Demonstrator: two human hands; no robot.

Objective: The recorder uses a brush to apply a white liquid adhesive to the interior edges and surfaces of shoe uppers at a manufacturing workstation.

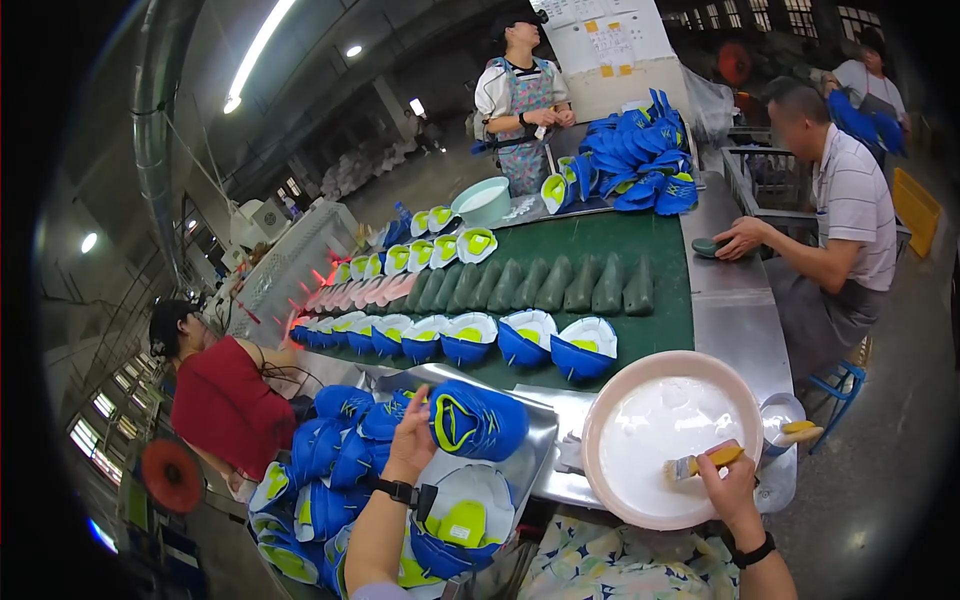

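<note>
Beside piled uppers [322, 448], the left hand [408, 440] pinches a blue upper [492, 425] by its edge; likely light and soft, it is best held at the collar. Over a basin [593, 440] of white liquid [665, 415], a brush [688, 466] sits in the right hand's [732, 492] closed fingers.

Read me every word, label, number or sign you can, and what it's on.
No text is readable.
Sheet on the white panel: writing too small and blurred.
White label on the lime lining below the left hand: too small.
Blue upper beside that hand: no legible words.
</note>
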